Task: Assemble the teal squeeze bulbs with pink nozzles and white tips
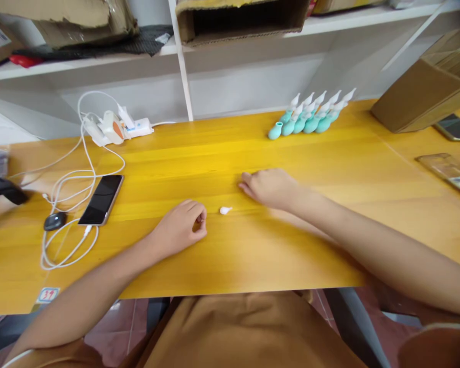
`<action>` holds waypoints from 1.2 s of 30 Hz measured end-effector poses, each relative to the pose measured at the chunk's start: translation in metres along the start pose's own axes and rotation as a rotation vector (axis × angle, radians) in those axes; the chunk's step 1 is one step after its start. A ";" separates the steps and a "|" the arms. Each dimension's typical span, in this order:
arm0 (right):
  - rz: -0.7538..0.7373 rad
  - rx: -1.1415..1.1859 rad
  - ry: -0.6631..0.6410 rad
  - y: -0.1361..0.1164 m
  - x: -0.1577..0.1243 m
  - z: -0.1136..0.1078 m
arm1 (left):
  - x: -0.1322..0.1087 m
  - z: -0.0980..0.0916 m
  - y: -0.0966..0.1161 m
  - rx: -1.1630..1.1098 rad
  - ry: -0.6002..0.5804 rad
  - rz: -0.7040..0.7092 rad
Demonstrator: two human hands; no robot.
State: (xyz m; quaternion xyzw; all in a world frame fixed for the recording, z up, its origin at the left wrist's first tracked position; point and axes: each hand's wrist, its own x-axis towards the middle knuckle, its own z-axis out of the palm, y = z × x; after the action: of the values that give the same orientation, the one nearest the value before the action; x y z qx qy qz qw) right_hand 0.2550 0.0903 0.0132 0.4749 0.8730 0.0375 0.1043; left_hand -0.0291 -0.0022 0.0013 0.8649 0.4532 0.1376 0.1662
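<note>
A small white nozzle tip (225, 210) lies on the yellow table between my hands, touched by neither. Just left of it, my left hand (182, 225) rests with fingers and thumb curled together; nothing shows inside the curl. My right hand (270, 188) is above and right of the tip, its fingers folded inward, and whatever they hold, if anything, is hidden. At the back stand several teal bulbs (311, 123) with white nozzles in two rows. The front-left teal bulb (275, 131) has an open mouth and no nozzle.
On the left are a phone (101, 199), a dark mouse-like object (55, 221), white cables and a power strip (140, 128). A cardboard box (417, 97) leans at the back right, near another phone (457, 127) and a clear case (440, 164). Shelves (233, 47) run behind the table.
</note>
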 end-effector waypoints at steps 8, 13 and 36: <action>-0.032 0.269 -0.013 -0.015 -0.047 0.017 | -0.002 0.005 0.001 -0.026 0.042 0.027; -0.149 0.557 0.043 -0.005 -0.043 0.030 | -0.004 0.008 0.003 -0.042 0.066 0.062; -0.320 1.747 -0.150 -0.067 -0.060 0.039 | -0.008 0.019 0.024 -0.878 0.012 -0.105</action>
State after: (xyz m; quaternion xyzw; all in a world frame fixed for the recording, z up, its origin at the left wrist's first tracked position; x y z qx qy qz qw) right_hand 0.2402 0.0028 -0.0274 0.2586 0.6366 -0.6878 -0.2341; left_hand -0.0082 -0.0253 -0.0069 0.6871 0.3960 0.3135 0.5222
